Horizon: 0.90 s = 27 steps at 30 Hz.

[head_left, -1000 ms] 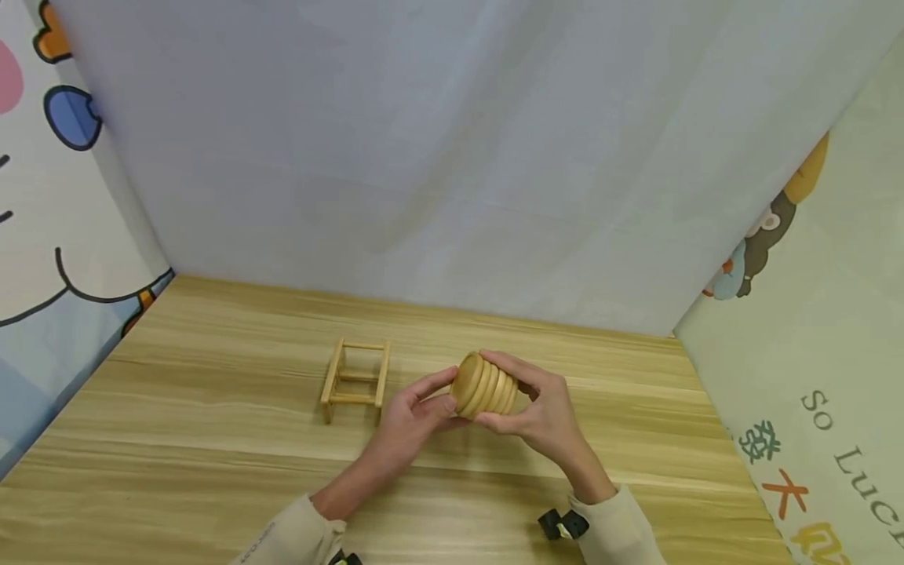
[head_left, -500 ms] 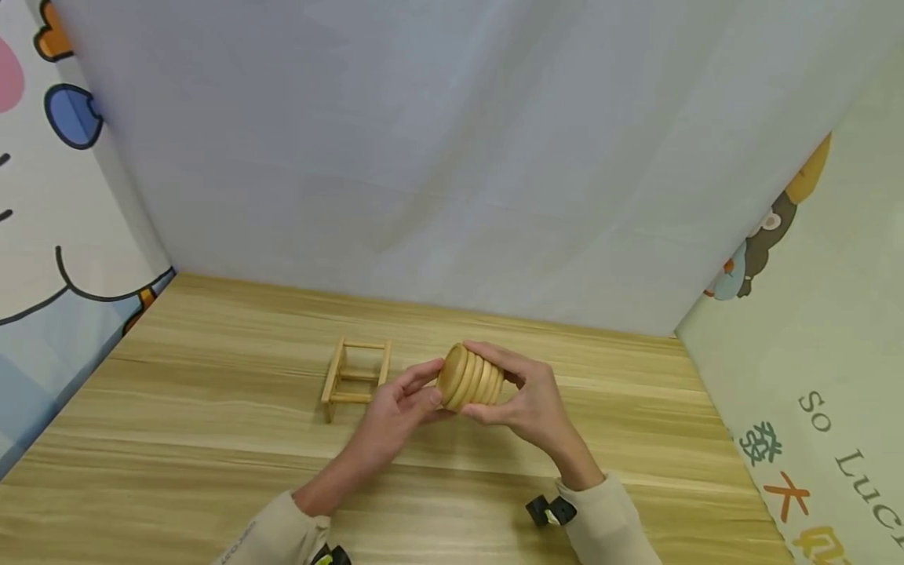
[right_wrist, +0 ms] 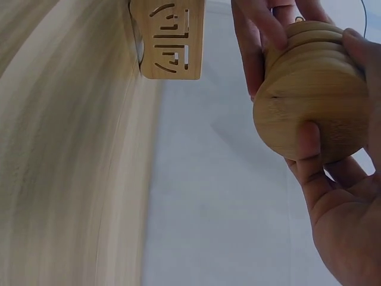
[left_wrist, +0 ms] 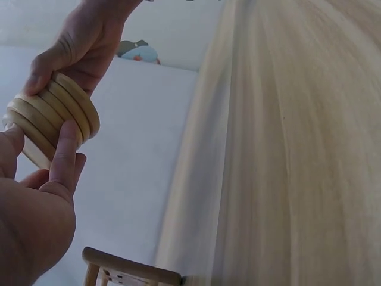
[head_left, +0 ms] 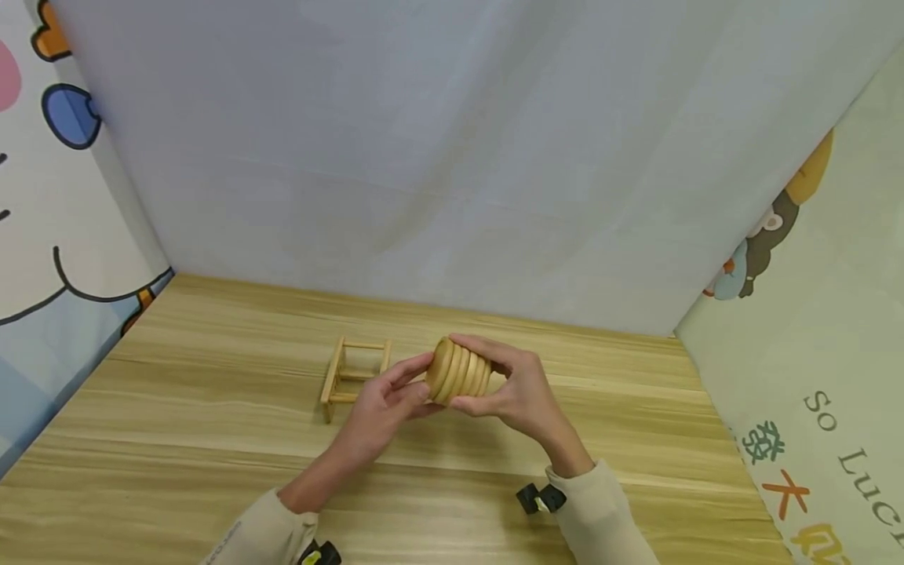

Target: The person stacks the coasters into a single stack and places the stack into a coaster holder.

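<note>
Several round wooden coasters (head_left: 459, 375), stacked face to face, are held on their side above the table between both hands. My left hand (head_left: 381, 406) pinches the left end of the stack, its thumb and fingers around the edge. From the right, my right hand (head_left: 521, 392) grips the rims between thumb and fingers. In the right wrist view, one fingertip presses the flat face of the end coaster (right_wrist: 303, 107). To the left stands a small wooden coaster rack (head_left: 329, 378), partly hidden behind the left hand. Cut-out slots show in its side panel (right_wrist: 195, 36).
The wood-grain table (head_left: 212, 463) reaches back to a pale cloth backdrop (head_left: 424, 157). Printed panels stand at the left (head_left: 92, 259) and right (head_left: 777, 353) sides. Both wrists carry small black devices, one (head_left: 541, 498) by the right cuff.
Both hands have moved left and slightly away from me with the coaster stack, nearer the rack. My left hand now covers more of the rack's right side. The rack has stayed put.
</note>
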Each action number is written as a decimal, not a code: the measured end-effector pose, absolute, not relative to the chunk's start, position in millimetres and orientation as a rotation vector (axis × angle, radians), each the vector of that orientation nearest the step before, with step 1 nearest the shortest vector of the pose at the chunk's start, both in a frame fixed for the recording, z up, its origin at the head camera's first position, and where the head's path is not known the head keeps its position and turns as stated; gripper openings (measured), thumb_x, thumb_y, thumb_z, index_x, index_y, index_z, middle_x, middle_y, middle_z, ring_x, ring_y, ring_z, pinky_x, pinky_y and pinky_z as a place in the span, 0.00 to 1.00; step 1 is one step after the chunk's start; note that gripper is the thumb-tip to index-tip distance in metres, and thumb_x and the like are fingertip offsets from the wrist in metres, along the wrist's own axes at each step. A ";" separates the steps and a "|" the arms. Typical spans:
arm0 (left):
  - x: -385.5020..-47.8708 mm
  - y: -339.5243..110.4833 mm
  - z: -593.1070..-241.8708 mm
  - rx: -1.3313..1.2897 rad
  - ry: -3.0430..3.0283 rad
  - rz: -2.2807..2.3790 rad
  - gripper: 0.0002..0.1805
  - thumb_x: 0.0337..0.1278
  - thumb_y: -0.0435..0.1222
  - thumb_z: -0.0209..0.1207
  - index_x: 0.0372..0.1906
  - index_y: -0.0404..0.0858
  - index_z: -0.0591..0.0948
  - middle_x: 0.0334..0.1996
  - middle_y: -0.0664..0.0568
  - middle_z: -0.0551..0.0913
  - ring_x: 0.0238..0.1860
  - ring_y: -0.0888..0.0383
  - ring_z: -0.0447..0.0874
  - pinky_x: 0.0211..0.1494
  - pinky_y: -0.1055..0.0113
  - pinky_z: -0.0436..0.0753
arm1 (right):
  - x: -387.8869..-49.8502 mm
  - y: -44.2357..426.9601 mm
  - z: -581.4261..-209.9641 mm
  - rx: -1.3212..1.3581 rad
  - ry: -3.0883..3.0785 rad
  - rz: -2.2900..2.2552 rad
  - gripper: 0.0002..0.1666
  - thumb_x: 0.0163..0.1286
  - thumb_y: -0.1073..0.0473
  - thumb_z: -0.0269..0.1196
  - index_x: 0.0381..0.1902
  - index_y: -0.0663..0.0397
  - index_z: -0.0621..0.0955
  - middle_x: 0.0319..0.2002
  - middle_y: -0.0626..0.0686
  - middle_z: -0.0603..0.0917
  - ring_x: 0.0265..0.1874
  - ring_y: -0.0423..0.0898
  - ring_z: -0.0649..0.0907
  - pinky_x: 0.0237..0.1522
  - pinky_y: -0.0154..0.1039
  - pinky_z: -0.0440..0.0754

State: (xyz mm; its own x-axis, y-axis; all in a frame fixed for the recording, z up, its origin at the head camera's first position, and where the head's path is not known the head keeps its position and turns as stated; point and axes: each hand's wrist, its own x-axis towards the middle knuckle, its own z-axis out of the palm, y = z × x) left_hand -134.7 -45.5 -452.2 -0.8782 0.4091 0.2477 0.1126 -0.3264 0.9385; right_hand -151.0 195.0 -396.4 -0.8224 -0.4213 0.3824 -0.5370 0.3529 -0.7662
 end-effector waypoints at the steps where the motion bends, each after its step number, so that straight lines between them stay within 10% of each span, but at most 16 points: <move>1: -134.8 -46.8 -451.7 0.679 1.706 2.315 0.31 0.88 0.29 0.55 0.82 0.17 0.62 0.80 0.22 0.65 0.70 0.44 0.83 0.62 0.56 0.88 | -151.7 194.2 -395.7 0.888 -2.485 1.478 0.44 0.58 0.69 0.86 0.73 0.57 0.84 0.69 0.56 0.87 0.59 0.53 0.90 0.55 0.46 0.90; 11: -140.4 -60.2 -447.9 0.744 1.748 2.280 0.31 0.88 0.30 0.55 0.81 0.16 0.62 0.78 0.19 0.66 0.63 0.66 0.87 0.61 0.59 0.89 | -159.1 184.3 -388.8 0.942 -2.505 1.449 0.45 0.59 0.66 0.87 0.74 0.54 0.84 0.69 0.56 0.87 0.58 0.52 0.91 0.53 0.46 0.90; 27: -148.5 -83.9 -446.9 0.745 1.882 2.141 0.29 0.88 0.29 0.55 0.82 0.19 0.65 0.78 0.23 0.69 0.69 0.48 0.85 0.64 0.58 0.88 | -170.9 168.6 -383.6 0.976 -2.582 1.385 0.43 0.58 0.60 0.88 0.72 0.47 0.87 0.64 0.51 0.90 0.46 0.43 0.89 0.44 0.43 0.88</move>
State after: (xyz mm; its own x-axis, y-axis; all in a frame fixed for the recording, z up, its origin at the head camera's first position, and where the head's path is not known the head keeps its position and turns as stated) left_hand -148.5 -83.9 -446.9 -0.8544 0.4608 0.2402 0.1791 -0.1728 0.9685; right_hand -170.9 168.6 -383.6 -0.7991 -0.5039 0.3279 -0.5520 0.3987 -0.7323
